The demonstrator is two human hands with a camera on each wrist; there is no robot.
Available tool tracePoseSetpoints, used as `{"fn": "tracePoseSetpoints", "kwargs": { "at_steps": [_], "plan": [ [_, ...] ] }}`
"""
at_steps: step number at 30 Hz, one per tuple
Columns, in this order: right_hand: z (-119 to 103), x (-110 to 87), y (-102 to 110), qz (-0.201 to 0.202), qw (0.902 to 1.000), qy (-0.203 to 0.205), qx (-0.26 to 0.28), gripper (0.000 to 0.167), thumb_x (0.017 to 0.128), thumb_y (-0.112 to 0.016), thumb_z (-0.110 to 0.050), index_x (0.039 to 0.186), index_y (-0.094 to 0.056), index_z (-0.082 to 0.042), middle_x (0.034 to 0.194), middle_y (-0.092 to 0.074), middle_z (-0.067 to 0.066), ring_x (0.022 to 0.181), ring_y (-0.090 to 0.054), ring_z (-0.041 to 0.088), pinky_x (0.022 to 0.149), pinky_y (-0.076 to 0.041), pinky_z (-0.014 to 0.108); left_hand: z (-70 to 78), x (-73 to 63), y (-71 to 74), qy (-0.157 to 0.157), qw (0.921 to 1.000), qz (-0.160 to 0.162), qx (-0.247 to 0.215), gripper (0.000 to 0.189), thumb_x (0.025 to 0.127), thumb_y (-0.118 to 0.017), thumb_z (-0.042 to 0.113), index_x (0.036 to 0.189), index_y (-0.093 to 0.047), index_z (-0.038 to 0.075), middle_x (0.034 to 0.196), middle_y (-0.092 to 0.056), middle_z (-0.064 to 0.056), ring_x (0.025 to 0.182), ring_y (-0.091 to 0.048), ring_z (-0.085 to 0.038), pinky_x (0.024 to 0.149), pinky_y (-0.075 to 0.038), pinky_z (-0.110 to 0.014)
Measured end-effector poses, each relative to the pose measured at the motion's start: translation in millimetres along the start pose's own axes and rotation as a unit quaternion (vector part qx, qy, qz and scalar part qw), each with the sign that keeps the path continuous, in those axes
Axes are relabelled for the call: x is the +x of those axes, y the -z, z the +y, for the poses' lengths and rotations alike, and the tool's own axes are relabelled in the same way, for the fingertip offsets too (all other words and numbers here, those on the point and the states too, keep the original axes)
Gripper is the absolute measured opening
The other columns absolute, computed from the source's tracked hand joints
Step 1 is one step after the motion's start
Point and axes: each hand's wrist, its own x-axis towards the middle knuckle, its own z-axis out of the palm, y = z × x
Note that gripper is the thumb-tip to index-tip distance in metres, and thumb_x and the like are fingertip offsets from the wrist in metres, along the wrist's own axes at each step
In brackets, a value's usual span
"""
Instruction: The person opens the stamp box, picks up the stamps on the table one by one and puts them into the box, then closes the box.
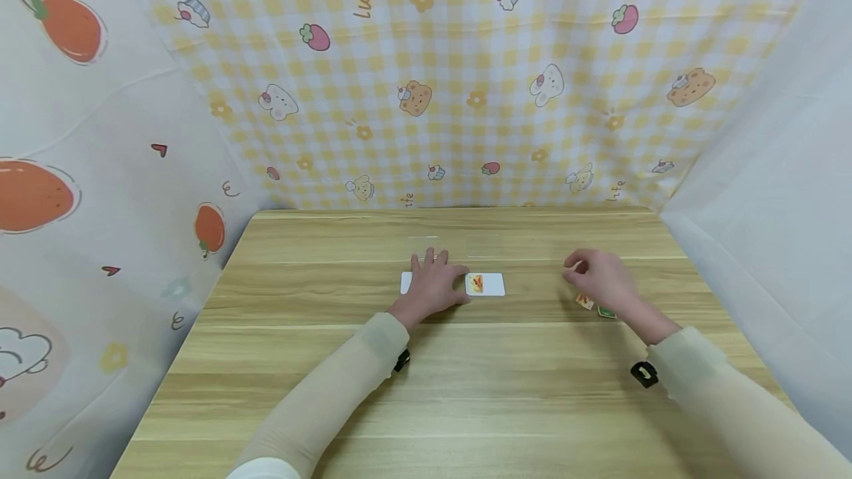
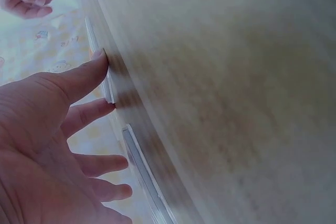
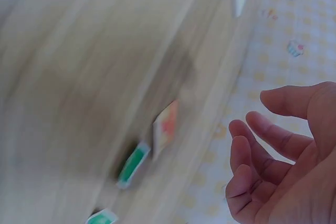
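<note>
Pale sleeves (image 1: 339, 383) stretch forward over the wood-grain worktop (image 1: 479, 405). On the right, a green tile (image 1: 606, 312) lies just beside an orange-patterned tile (image 1: 584, 301); the right wrist view shows a second green tile (image 3: 102, 217). Above them hovers the right hand (image 1: 600, 277), fingers loosely bent, holding nothing. The left hand (image 1: 434, 284) spreads its fingers, thumb and forefinger at the left end of a picture card (image 1: 486, 284), partly covering another white card (image 1: 405, 283). Behind hangs a checked curtain (image 1: 459, 131).
</note>
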Motion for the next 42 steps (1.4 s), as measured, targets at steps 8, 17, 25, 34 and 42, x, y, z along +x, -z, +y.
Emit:
{"fn": "tracePoseSetpoints", "kwargs": {
  "at_steps": [8, 17, 25, 34, 42],
  "plan": [
    [28.1, -10.8, -2.4, -0.030, 0.9980, -0.043, -0.035, 0.030, 0.096, -0.063, -0.024, 0.110, -0.068, 0.002, 0.081, -0.072, 0.010, 0.048, -0.056, 0.015, 0.040, -0.040, 0.033, 0.0, 0.4, -0.9, 0.002, 1.0000, 0.001, -0.002, 0.059, 0.085, -0.076, 0.053, 0.139, -0.062, 0.033, 0.150, -0.043, -0.017, 0.146, -0.020, -0.048, 0.111, -0.010, -0.073],
    [36.7, -15.6, -12.2, -0.034, 0.9921, -0.062, -0.104, 0.038, 0.093, -0.068, -0.038, 0.111, -0.068, -0.004, 0.070, -0.060, 0.004, 0.054, -0.048, 0.020, 0.040, -0.035, 0.035, -0.6, 0.7, -2.7, 0.002, 1.0000, 0.001, 0.001, 0.060, 0.085, -0.075, 0.055, 0.140, -0.061, 0.034, 0.150, -0.043, -0.016, 0.147, -0.019, -0.048, 0.110, -0.009, -0.074],
    [28.3, -12.9, -14.1, -0.057, 0.9897, -0.080, -0.104, 0.045, 0.092, -0.071, -0.037, 0.122, -0.064, -0.003, 0.093, -0.069, 0.016, 0.059, -0.051, 0.022, 0.043, -0.038, 0.038, 0.2, -1.8, -0.7, 0.003, 1.0000, 0.005, 0.004, 0.060, 0.085, -0.076, 0.054, 0.140, -0.061, 0.033, 0.151, -0.042, -0.017, 0.146, -0.019, -0.049, 0.110, -0.010, -0.075],
    [27.8, -12.0, -17.6, -0.031, 0.9985, -0.029, -0.035, 0.045, 0.087, -0.077, -0.018, 0.124, -0.063, 0.004, 0.089, -0.072, 0.014, 0.066, -0.061, 0.020, 0.053, -0.046, 0.036, 0.6, -3.1, -0.6, 0.002, 1.0000, 0.006, 0.003, 0.059, 0.086, -0.076, 0.053, 0.139, -0.062, 0.032, 0.151, -0.043, -0.017, 0.146, -0.020, -0.049, 0.109, -0.010, -0.075],
    [33.4, -10.4, -23.6, 0.005, 1.0000, 0.006, -0.006, 0.043, 0.083, -0.080, -0.009, 0.121, -0.065, 0.004, 0.078, -0.065, 0.005, 0.059, -0.053, 0.016, 0.055, -0.042, 0.035, 0.7, -2.2, -0.6, 0.006, 0.9999, 0.004, 0.007, 0.060, 0.085, -0.076, 0.054, 0.139, -0.061, 0.033, 0.150, -0.044, -0.016, 0.146, -0.020, -0.048, 0.109, -0.010, -0.075]
  ]
}}
